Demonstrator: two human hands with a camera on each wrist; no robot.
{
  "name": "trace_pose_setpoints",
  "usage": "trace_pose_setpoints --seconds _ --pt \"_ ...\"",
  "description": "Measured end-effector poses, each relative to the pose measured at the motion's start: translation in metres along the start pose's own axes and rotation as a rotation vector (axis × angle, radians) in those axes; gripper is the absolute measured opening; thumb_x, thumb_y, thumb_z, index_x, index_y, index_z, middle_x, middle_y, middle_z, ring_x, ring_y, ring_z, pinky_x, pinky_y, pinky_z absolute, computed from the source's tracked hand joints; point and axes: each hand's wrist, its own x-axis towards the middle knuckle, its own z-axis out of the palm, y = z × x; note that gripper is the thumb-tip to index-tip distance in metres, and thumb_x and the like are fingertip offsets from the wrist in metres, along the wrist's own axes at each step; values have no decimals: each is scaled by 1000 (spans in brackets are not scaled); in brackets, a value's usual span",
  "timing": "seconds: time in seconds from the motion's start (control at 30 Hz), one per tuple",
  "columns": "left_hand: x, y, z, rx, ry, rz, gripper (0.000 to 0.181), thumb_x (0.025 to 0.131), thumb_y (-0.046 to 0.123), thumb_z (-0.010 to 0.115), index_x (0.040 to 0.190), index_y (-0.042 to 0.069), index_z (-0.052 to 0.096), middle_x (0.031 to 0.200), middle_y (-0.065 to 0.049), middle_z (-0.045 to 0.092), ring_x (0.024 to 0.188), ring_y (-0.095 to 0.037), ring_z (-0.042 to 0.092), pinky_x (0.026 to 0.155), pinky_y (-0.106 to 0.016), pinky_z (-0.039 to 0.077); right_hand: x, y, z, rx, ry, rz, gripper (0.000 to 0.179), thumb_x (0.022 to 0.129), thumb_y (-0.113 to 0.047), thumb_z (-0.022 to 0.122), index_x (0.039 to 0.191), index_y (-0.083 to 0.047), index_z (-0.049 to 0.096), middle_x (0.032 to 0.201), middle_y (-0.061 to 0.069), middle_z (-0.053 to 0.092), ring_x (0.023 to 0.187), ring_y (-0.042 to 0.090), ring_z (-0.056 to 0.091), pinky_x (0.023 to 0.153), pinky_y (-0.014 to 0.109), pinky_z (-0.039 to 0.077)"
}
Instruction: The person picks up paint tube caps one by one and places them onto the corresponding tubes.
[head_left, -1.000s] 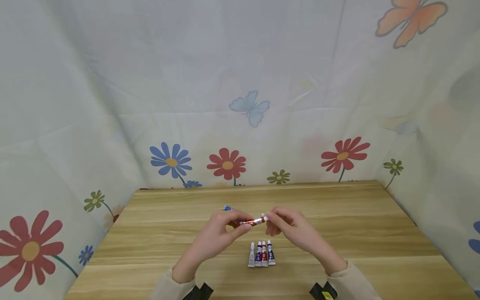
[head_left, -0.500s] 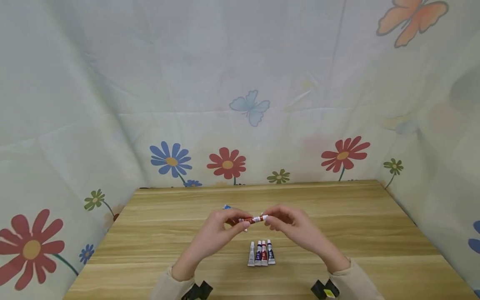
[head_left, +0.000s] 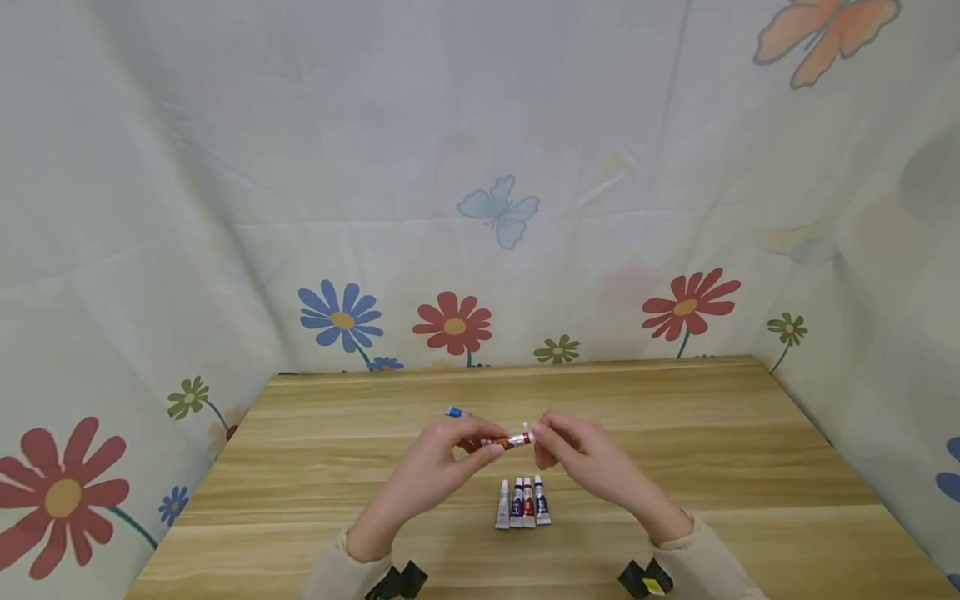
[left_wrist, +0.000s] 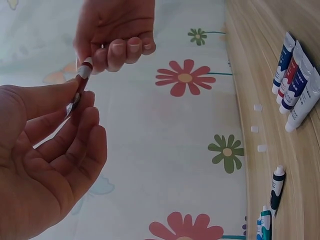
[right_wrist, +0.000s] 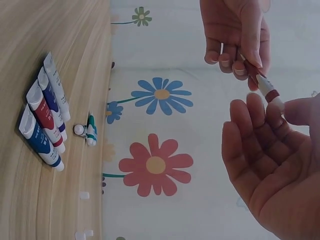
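In the head view, a dark red paint tube (head_left: 516, 441) is held up above the table, its white-capped end toward the right. My left hand (head_left: 438, 454) pinches the tube's body between thumb and fingers. My right hand (head_left: 588, 458) pinches the white cap (right_wrist: 276, 104) with thumb and forefinger, its other fingers curled loosely below. Below the hands lies a row of paint tubes: a silver-white tube (head_left: 503, 504), a purple tube (head_left: 517, 504), a red tube (head_left: 528, 502) and a dark blue tube (head_left: 542, 502).
Behind the left hand, a blue tube (head_left: 454, 412) lies partly hidden. The left wrist view shows a black tube (left_wrist: 277, 187), a green tube (left_wrist: 265, 222) and small white pieces (left_wrist: 257, 107) on the wooden table (head_left: 675, 433). A flower-printed curtain (head_left: 375, 167) surrounds the table.
The right hand's fingers shift and turn slightly at the cap, moving in and back a little. The left hand keeps its pinch on the tube. The row of tubes stays put.
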Motion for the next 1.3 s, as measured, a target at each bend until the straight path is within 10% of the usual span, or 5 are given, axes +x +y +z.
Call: trace_pose_setpoints --seconds 0.37,0.73,1.3 --pt "-1 2 -1 39 3 38 18 90 32 60 105 24 67 96 16 64 79 -5 59 70 -26 50 1 2 7 31 9 74 34 102 -23 39 75 -9 56 67 10 57 60 16 52 54 25 43" --pt "-2 -3 -6 -9 36 -30 17 89 25 63 106 23 67 94 13 65 79 -11 62 69 -29 50 -1 4 1 47 -22 14 14 98 -22 49 100 -12 59 75 5 59 68 23 58 58 31 49" --pt "0 2 1 51 -13 2 15 87 22 66 101 26 69 93 16 64 79 -5 59 70 -26 50 5 39 4 -137 -21 -137 21 99 -31 45 82 -23 53 68 -1 56 54 7 42 47 23 36"
